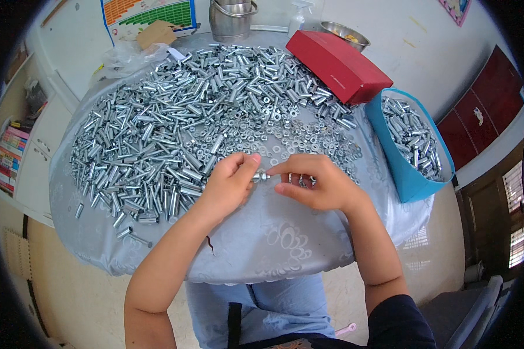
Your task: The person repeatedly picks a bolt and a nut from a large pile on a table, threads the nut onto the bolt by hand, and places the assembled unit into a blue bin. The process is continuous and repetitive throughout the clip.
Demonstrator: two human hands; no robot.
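My left hand [226, 185] is closed around a silver sleeve anchor bolt [261, 176], whose end with a nut sticks out to the right past the fingers. The index fingertip of my right hand [326, 185] touches that end. Several small metal nuts [301, 181] sit within the curled fingers of the same hand. Just beyond both hands spreads a layer of loose nuts and washers [285, 136]. A big heap of metal sleeves and bolts [157, 125] covers the left and far parts of the table.
A blue fabric bin [403, 170] filled with assembled anchor bolts [413, 139] stands at the table's right edge. A red box [340, 65] lies behind the heap. Farther back are a metal pail [232, 22], a steel bowl [344, 36] and a plastic bag [131, 58]. A patterned grey cloth [239, 253] covers the table.
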